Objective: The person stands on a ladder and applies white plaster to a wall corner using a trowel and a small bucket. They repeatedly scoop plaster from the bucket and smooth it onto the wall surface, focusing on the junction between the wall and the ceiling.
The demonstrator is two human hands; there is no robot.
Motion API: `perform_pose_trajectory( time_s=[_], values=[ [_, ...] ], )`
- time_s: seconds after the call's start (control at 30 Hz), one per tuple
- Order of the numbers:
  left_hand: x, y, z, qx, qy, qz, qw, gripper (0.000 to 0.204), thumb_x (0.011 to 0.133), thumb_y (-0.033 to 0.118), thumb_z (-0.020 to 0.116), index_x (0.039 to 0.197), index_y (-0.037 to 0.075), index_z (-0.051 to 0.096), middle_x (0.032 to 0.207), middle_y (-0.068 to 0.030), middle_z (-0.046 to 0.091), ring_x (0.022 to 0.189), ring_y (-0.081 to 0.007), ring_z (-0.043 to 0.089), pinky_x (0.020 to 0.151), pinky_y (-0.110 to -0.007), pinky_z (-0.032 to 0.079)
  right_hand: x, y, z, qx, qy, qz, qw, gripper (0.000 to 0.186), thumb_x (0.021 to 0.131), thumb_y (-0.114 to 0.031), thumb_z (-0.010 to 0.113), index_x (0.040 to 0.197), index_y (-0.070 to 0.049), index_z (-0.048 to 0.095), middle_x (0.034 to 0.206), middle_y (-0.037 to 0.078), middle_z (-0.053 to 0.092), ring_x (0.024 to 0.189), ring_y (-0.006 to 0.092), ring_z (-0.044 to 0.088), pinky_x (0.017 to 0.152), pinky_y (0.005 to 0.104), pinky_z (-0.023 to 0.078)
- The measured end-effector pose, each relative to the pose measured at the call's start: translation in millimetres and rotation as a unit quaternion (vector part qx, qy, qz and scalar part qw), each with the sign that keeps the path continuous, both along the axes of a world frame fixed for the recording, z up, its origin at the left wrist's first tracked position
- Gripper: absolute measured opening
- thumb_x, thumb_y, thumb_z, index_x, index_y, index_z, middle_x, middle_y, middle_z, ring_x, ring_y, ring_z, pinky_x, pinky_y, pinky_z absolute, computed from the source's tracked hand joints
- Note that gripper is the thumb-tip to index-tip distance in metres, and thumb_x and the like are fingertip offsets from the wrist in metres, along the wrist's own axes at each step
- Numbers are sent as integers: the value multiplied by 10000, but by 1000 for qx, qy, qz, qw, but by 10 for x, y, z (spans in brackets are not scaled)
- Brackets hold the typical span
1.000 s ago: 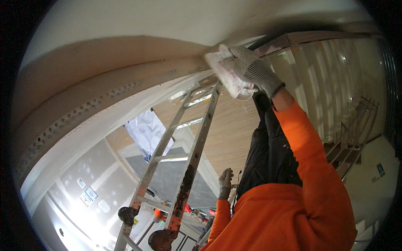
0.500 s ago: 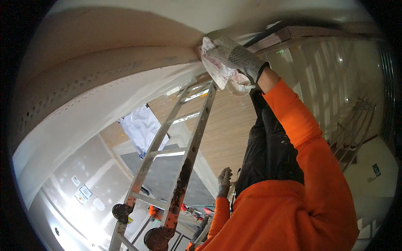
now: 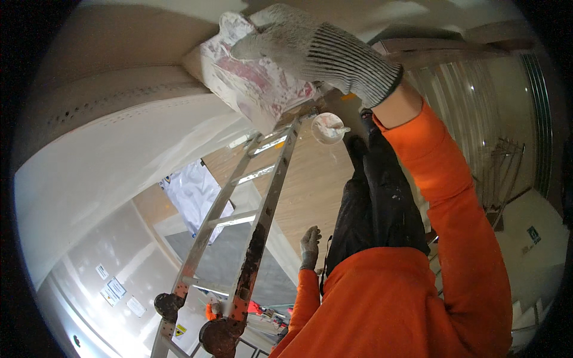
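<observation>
My right hand (image 3: 280, 45), in a grey knitted glove with a striped cuff, is raised high and closed on a wide plaster-smeared tool (image 3: 253, 77). That tool is coated white with pinkish-red patches, and its exact kind cannot be made out. Its far end lies against the edge of an overhead bulkhead, where a perforated corner strip (image 3: 119, 98) runs along the board. Down beside my hip, my left hand (image 3: 310, 241) hangs in a grey glove, fingers loosely stretched and nothing visible in them.
A metal ladder (image 3: 262, 209) with worn hinges stands to my left. Below the tool sits a round tub (image 3: 328, 128) of white compound with a handle poking out. White sheeting (image 3: 197, 194) lies on the wood-look floor (image 3: 316, 185). Someone in orange (image 3: 212, 311) is far below.
My right hand and the tool have moved left and nearer along the bulkhead edge, appearing larger. The tub below is now uncovered. My left hand has barely shifted.
</observation>
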State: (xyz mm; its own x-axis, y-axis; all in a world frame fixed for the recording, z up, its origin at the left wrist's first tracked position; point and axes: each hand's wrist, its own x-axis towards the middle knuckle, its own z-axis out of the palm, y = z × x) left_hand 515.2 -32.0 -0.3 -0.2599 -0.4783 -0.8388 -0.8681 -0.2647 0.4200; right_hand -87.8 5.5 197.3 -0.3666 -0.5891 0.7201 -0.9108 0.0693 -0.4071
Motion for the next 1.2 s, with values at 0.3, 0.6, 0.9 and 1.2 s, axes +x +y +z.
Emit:
perform_pose_trajectory(
  time_s=[0.3, 0.6, 0.9, 1.2],
  values=[
    [378, 66, 46, 11, -31, 1, 999, 429, 987, 367, 608, 1259, 38, 647, 1092, -98, 710, 910, -179, 669, 767, -330, 511, 335, 253, -1788, 254, -430, -61, 864, 482, 1007, -467, 454, 1148, -40, 625, 812, 168, 666, 801, 291, 682, 833, 439, 522],
    [399, 95, 99, 34, -66, -12, 997, 423, 999, 354, 583, 1268, 33, 641, 1111, -100, 706, 941, -186, 672, 776, -324, 506, 236, -628, -3150, 329, 9, -89, 940, 385, 1010, -341, 480, 1133, -20, 655, 963, 231, 656, 906, 326, 673, 809, 442, 559],
    [339, 120, -243, 38, -21, -6, 999, 419, 998, 339, 586, 1277, 30, 636, 1095, -96, 709, 923, -187, 674, 777, -325, 509, 278, -267, -622, 240, -396, 31, 886, 396, 986, -379, 540, 1083, -27, 693, 927, 198, 701, 830, 290, 694, 751, 412, 582],
    [-295, 342, -561, 57, 22, -46, 997, 368, 1013, 276, 563, 1259, 16, 649, 1141, -105, 709, 1032, -199, 660, 881, -328, 501, 277, 184, -1599, 280, -285, -1, 917, 426, 997, -385, 543, 1166, -3, 629, 962, 195, 700, 829, 276, 705, 719, 382, 591]
  ],
)
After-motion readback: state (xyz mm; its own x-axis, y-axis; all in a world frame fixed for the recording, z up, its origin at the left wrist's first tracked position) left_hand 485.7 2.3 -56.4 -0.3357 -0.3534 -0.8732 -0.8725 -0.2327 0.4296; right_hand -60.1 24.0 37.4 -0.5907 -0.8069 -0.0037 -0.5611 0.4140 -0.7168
